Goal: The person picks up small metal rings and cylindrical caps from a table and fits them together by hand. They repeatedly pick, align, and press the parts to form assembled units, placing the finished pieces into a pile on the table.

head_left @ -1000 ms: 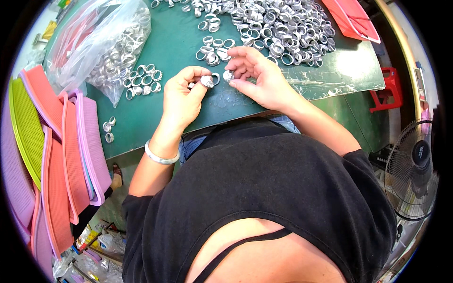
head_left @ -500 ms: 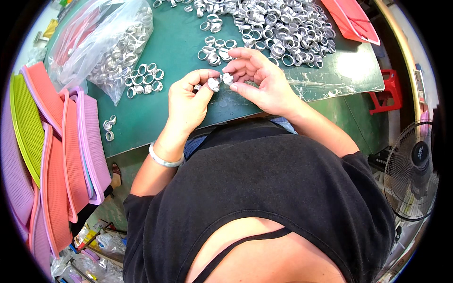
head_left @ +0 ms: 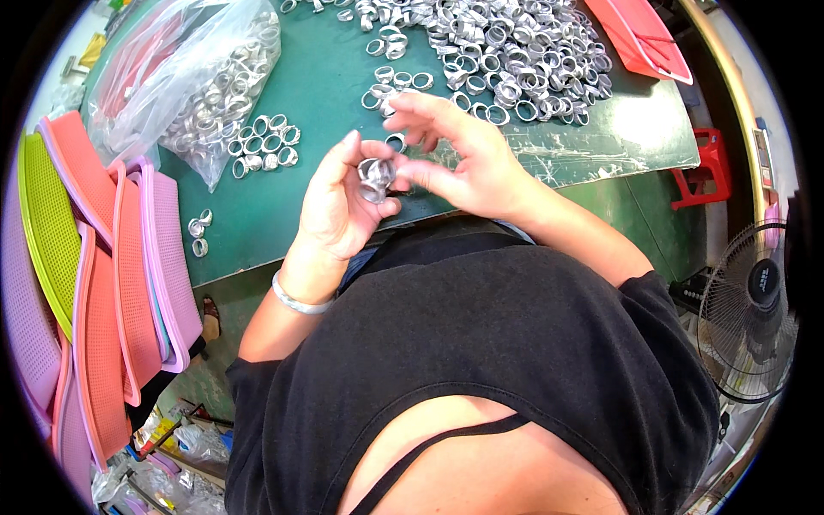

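My left hand (head_left: 330, 202) is turned palm up near the table's front edge. Several silver-grey metal rings (head_left: 376, 178) lie bunched in its curled fingers. From the right my right hand (head_left: 472, 159) reaches over, its thumb tip at these rings and its other fingers spread apart, slightly blurred. A single ring (head_left: 395, 142) rests on the table between the two hands. Just beyond the right fingers sits a small group of rings (head_left: 382, 90), partly covered by the hand. A large heap of similar rings (head_left: 515, 60) spreads behind it.
On the green table (head_left: 326, 77), a clear plastic bag (head_left: 219, 103) of rings stands at the left, beside a neat cluster of rings (head_left: 262, 142). Stacked pink, purple and green baskets (head_left: 107, 283) crowd the left side. A red tray (head_left: 631, 39), red stool (head_left: 708, 167) and black fan (head_left: 751, 309) are right.
My left hand has rolled palm up, showing the rings in it. My right hand has shifted slightly left, its thumb meeting those rings. The lone ring on the table now shows.
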### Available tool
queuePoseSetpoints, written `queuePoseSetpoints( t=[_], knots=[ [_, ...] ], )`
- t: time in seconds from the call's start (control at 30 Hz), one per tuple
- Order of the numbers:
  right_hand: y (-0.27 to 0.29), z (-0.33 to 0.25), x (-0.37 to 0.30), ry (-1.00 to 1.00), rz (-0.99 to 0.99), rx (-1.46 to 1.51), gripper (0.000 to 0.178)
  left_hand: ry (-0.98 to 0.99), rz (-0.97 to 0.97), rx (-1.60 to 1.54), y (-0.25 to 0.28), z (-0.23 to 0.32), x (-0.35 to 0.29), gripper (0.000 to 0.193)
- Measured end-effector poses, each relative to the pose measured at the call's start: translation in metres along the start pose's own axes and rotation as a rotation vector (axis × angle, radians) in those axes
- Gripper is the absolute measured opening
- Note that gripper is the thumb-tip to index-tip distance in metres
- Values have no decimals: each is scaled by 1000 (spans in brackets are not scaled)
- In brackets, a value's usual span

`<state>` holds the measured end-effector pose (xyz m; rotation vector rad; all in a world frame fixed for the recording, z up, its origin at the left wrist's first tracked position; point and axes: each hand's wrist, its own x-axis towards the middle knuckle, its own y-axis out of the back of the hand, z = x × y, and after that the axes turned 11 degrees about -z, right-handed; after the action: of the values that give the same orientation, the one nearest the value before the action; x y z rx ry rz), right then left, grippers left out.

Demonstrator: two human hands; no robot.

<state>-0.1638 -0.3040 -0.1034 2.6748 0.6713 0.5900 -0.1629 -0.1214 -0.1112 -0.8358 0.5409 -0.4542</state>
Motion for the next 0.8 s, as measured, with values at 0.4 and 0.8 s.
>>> queuePoseSetpoints(
  t=[0.4,0.8],
  knots=[
    [-14,22,14,-65,-52,-753,47,-418,305,1608,1,28,48,22],
    [2,17,3,-251,46,-12,43,-179,164,861,11,35,48,14]
  ],
)
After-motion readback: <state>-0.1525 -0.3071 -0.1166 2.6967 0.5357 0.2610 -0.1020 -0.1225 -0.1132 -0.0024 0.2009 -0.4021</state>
